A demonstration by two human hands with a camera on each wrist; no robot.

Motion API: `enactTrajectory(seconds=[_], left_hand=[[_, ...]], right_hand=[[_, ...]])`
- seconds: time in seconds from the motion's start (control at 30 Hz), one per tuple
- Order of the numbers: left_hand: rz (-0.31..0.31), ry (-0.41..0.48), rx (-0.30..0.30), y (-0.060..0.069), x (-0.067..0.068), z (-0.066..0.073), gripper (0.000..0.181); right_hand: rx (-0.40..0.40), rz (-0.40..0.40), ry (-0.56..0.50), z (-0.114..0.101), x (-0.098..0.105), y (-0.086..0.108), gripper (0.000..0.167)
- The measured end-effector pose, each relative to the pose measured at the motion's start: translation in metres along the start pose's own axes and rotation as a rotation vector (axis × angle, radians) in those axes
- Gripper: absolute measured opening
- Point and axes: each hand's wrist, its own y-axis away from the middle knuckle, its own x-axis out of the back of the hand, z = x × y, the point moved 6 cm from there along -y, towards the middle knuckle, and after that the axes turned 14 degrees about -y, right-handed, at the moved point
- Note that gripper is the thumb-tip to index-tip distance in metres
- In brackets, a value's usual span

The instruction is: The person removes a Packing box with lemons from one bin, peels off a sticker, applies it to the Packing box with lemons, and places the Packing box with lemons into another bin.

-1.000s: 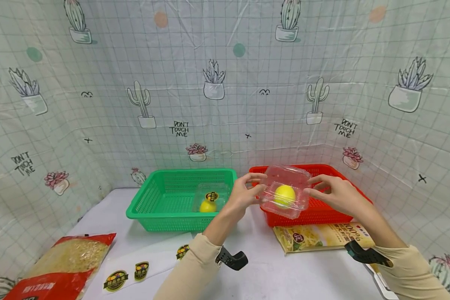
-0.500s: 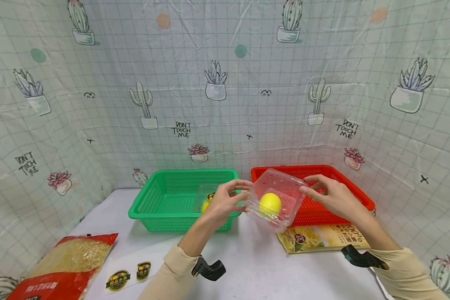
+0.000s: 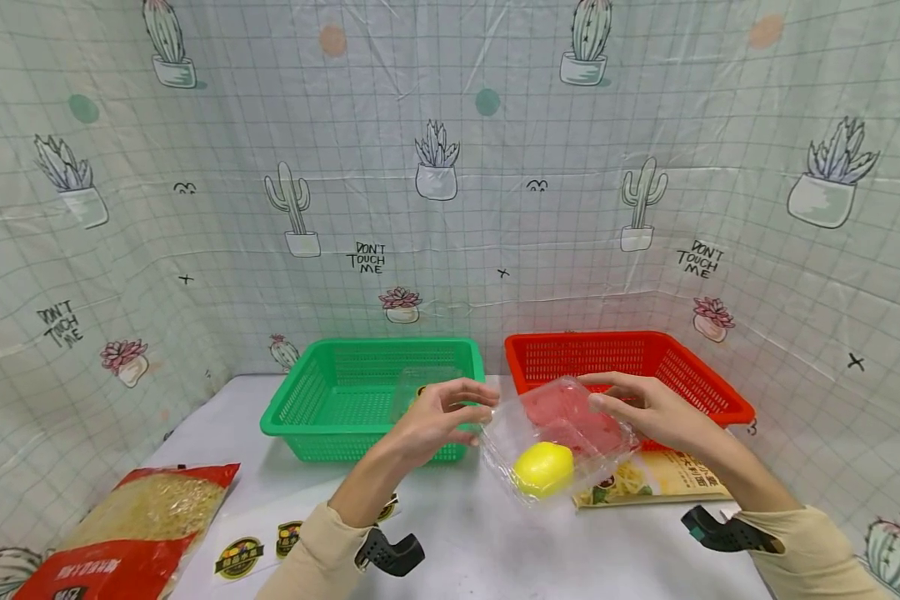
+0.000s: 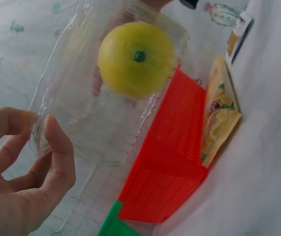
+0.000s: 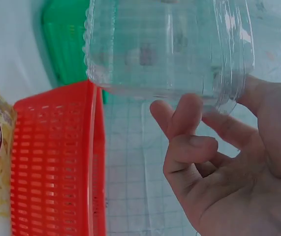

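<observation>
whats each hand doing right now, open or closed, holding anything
Left hand: closed, pinching the edge of the clear plastic box.
Right hand: closed, holding the same box on its other side.

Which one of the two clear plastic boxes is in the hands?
The nearer, tilted box, held by the left hand and right hand, with yellow fruit; the other box sits inside the green basket.

Left hand (image 3: 437, 419) and right hand (image 3: 656, 408) pinch with bent fingers.
</observation>
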Motion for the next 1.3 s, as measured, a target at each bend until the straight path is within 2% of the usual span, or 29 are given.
enactTrajectory(seconds=[0.17, 0.33, 0.53, 0.73, 0.9, 1.2, 1.3], left_hand=[[0.000, -0.008, 0.022, 0.006, 0.006, -0.005, 0.030], [-0.003, -0.051, 0.024, 0.013, 0.012, -0.007, 0.039], [-0.007, -0.071, 0.048, 0.021, 0.016, -0.013, 0.043], [0.001, -0.085, 0.022, 0.025, 0.017, -0.023, 0.038], [-0.002, -0.186, 0.036, 0.033, 0.019, -0.032, 0.034], [-0.008, -0.356, 0.088, 0.043, 0.022, -0.043, 0.037], [-0.010, -0.383, 0.101, 0.044, 0.023, -0.048, 0.036]], right_hand=[[-0.011, -0.079, -0.060, -0.002, -0.011, 0.005, 0.046], [-0.036, -0.165, -0.148, -0.003, -0.026, 0.011, 0.047], [-0.079, -0.185, -0.173, 0.001, -0.040, 0.021, 0.049], [-0.117, -0.198, -0.229, 0.009, -0.053, 0.029, 0.054], [-0.141, -0.246, -0.299, 0.014, -0.063, 0.036, 0.057], [-0.102, -0.282, -0.329, 0.023, -0.082, 0.038, 0.059], [-0.111, -0.284, -0.326, 0.027, -0.088, 0.036, 0.061]])
